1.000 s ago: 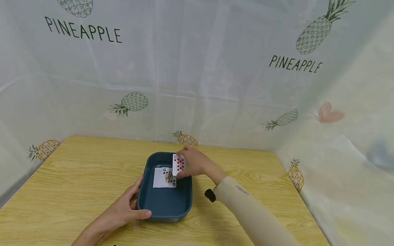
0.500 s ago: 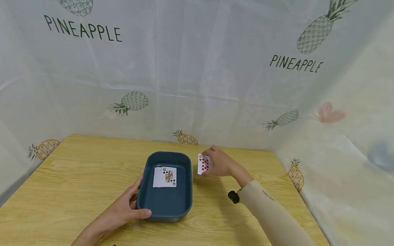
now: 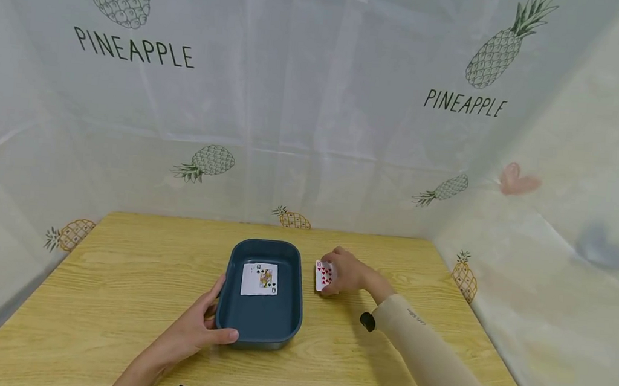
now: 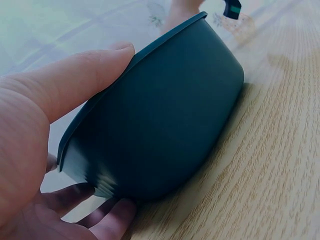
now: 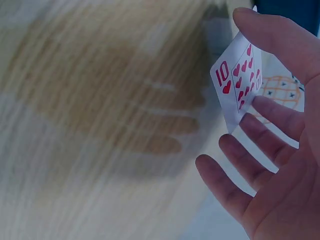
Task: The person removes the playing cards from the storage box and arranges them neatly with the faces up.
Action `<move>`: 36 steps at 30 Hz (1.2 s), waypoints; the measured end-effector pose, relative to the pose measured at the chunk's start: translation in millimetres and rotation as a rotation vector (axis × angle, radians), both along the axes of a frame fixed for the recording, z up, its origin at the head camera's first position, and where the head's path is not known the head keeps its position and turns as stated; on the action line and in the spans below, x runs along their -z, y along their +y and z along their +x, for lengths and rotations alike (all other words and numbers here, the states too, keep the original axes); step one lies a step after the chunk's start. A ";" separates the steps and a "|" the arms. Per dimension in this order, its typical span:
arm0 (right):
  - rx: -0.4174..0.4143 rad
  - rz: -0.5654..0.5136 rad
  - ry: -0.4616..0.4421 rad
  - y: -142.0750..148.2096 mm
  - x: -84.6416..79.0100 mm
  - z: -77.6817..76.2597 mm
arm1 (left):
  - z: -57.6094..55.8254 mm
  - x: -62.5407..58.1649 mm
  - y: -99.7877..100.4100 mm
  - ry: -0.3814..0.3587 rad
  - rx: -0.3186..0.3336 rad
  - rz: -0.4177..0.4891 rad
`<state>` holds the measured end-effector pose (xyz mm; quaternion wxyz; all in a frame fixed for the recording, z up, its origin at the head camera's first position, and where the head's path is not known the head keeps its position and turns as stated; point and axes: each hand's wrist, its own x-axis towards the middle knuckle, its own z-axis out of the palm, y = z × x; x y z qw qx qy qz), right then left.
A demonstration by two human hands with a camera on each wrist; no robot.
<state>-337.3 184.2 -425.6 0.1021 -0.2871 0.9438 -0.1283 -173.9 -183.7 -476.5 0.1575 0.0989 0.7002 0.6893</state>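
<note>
A ten of hearts playing card (image 3: 323, 276) is pinched between the thumb and fingers of my right hand (image 3: 348, 273), to the right of the tray. In the right wrist view, the card (image 5: 239, 82) appears tilted over the table; whether it touches the wood I cannot tell. My left hand (image 3: 194, 323) grips the dark blue tray (image 3: 259, 329) at its front left, thumb on the rim. The left wrist view shows the curled fingers (image 4: 112, 220) low against the tray wall. Inside the tray lie overlapping playing cards (image 3: 250, 279), a black queen face up on top.
The light wooden table (image 3: 117, 275) extends on both sides of the tray. Behind it hangs a pale curtain (image 3: 315, 121) printed with pineapples, and similar sheets enclose the left and right sides.
From over the tray, my right hand has moved right with the ten of hearts, then down and slightly towards me. My left hand and the tray have stayed put.
</note>
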 end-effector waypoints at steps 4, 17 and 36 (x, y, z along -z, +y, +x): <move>0.011 -0.008 -0.018 -0.5 5.7 0.0 | 0.0 0.3 -0.3 0.008 0.004 0.005; 0.035 0.047 0.000 -3.6 9.5 0.2 | -0.8 1.7 -0.7 0.023 0.016 0.004; 0.047 0.032 -0.015 -2.2 11.5 -4.0 | -2.2 3.9 -0.1 0.013 -0.005 -0.008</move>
